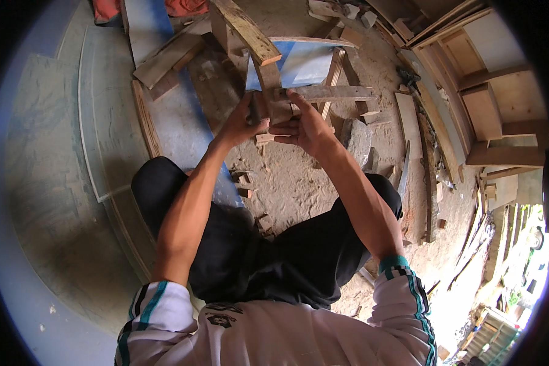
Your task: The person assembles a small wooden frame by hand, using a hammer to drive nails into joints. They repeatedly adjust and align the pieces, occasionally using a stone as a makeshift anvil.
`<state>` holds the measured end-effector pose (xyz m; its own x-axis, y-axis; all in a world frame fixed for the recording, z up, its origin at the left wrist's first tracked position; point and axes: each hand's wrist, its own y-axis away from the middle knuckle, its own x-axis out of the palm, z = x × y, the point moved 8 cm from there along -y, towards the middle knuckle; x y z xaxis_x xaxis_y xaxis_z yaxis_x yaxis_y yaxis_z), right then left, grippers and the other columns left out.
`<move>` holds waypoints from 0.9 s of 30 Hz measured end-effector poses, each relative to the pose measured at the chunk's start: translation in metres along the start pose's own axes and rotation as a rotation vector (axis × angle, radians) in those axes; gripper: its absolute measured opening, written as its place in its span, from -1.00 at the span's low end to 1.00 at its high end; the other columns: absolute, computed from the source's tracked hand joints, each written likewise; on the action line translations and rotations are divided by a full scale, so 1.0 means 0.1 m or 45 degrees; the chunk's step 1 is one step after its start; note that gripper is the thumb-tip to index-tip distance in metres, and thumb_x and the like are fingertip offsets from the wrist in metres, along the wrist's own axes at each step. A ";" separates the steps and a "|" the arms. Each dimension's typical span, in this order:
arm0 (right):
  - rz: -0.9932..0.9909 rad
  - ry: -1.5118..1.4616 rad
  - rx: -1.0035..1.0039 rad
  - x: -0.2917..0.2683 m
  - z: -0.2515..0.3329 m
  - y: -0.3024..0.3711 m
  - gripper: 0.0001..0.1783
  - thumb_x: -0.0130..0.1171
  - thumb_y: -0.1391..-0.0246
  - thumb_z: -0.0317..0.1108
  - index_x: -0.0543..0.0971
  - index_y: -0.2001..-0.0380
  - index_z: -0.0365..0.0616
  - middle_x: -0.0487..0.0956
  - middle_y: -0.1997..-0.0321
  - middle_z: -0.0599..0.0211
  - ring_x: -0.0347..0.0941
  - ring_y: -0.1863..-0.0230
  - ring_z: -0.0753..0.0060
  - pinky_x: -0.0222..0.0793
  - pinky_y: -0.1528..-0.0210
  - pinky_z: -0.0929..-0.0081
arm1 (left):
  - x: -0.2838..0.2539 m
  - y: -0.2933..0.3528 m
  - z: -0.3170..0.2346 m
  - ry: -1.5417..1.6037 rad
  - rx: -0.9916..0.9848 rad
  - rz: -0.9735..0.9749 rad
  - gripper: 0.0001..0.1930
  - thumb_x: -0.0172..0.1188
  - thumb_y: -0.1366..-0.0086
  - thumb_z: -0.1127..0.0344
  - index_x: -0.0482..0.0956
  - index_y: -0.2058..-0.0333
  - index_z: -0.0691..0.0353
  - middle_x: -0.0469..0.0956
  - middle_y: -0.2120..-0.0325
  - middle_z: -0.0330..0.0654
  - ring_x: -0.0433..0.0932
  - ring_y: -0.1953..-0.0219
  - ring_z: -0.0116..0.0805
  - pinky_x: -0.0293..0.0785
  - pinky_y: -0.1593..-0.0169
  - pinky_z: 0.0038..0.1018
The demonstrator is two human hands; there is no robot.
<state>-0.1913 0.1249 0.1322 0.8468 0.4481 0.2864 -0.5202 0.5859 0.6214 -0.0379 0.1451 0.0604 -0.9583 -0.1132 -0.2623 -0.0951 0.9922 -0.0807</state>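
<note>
In front of me both hands are at the lower end of a short wooden board (271,78), which meets a rough, bark-edged plank (250,35) above it. My left hand (240,125) is closed on a small wooden block (259,105) pressed against the board's left side. My right hand (306,127) grips the board's lower end from the right, thumb on top and fingers curled beneath. By the right thumb, a wooden bar (332,93) with a dark hole near its end stretches rightward. How these pieces join is hidden by my fingers.
A blue-and-white painted panel (186,116) lies left of my knees, beside a glass-like sheet (104,122). Offcuts (265,222) and a stone-like slab (356,141) lie on the dirt floor. Wooden frames (488,116) and long strips (430,177) stand along the right.
</note>
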 end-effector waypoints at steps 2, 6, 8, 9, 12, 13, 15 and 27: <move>-0.007 0.043 0.019 0.00 -0.01 0.01 -0.02 0.05 -0.02 0.41 0.36 -0.08 -0.40 0.54 0.13 -0.08 0.55 0.10 0.12 0.45 -0.01 0.21 | 0.02 0.02 -0.11 0.057 0.007 0.031 -0.19 0.28 -0.14 0.33 0.01 -0.29 0.16 0.25 -0.18 -0.03 0.21 -0.26 -0.16 0.47 -0.06 -0.21; -0.012 0.127 0.009 0.00 0.01 0.00 0.00 0.00 -0.03 0.43 0.36 -0.09 -0.42 0.55 0.13 -0.10 0.55 0.09 0.12 0.46 -0.01 0.22 | 0.01 0.01 -0.14 0.016 0.091 0.002 -0.09 0.32 -0.12 0.27 -0.07 -0.32 0.29 0.24 -0.20 0.11 0.22 -0.27 -0.10 0.31 -0.19 -0.30; -0.005 0.163 0.014 0.00 -0.01 -0.02 0.04 0.00 -0.01 0.45 0.35 -0.09 -0.46 0.55 0.14 -0.15 0.56 0.09 0.10 0.47 0.00 0.22 | 0.14 -0.01 -0.12 0.113 0.116 0.061 -0.10 0.31 -0.12 0.32 -0.08 -0.33 0.27 0.23 -0.21 0.09 0.21 -0.27 -0.12 0.29 -0.21 -0.33; -0.003 0.184 0.023 -0.02 -0.02 -0.03 0.04 0.00 -0.01 0.46 0.35 -0.09 -0.46 0.55 0.14 -0.16 0.56 0.10 0.09 0.48 0.01 0.23 | 0.18 -0.01 -0.12 0.161 0.128 0.091 -0.10 0.30 -0.12 0.35 -0.08 -0.33 0.26 0.23 -0.21 0.08 0.21 -0.27 -0.13 0.28 -0.22 -0.35; -0.087 0.246 0.040 -0.01 -0.04 -0.04 0.06 -0.04 -0.01 0.48 0.36 -0.09 -0.46 0.56 0.15 -0.19 0.57 0.14 0.09 0.51 0.06 0.24 | 0.18 -0.02 0.04 0.133 0.020 0.067 -0.13 0.29 -0.13 0.39 -0.07 -0.32 0.22 0.21 -0.21 0.05 0.19 -0.28 -0.16 0.30 -0.22 -0.35; -0.135 0.285 0.040 -0.05 -0.02 -0.03 0.07 -0.05 -0.01 0.49 0.37 -0.09 -0.45 0.56 0.15 -0.19 0.58 0.15 0.09 0.53 0.08 0.25 | 0.20 -0.04 -0.02 0.147 -0.008 0.090 -0.14 0.28 -0.14 0.40 -0.07 -0.32 0.22 0.21 -0.20 0.04 0.20 -0.28 -0.17 0.32 -0.21 -0.34; -0.212 0.379 0.005 -0.20 0.01 -0.01 0.04 -0.04 -0.01 0.49 0.45 0.02 -0.50 0.58 0.21 -0.16 0.59 0.22 0.08 0.56 0.19 0.27 | 0.24 -0.02 -0.24 0.168 -0.073 0.176 -0.15 0.27 -0.15 0.41 -0.07 -0.31 0.21 0.22 -0.20 0.02 0.22 -0.27 -0.19 0.36 -0.20 -0.32; -0.172 0.397 -0.050 -0.09 0.03 0.01 -0.02 -0.05 -0.05 0.46 0.52 0.14 -0.48 0.61 0.31 0.00 0.61 0.35 0.24 0.60 0.39 0.36 | 0.06 0.06 -0.14 0.032 0.012 0.230 -0.07 0.31 -0.13 0.34 -0.12 -0.35 0.23 0.17 -0.25 0.05 0.19 -0.29 -0.09 0.24 -0.27 -0.24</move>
<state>-0.1993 0.1198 0.1322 0.8371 0.5458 -0.0373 -0.4144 0.6771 0.6081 -0.0478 0.1509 0.0717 -0.9659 0.0683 -0.2496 0.0817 0.9957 -0.0438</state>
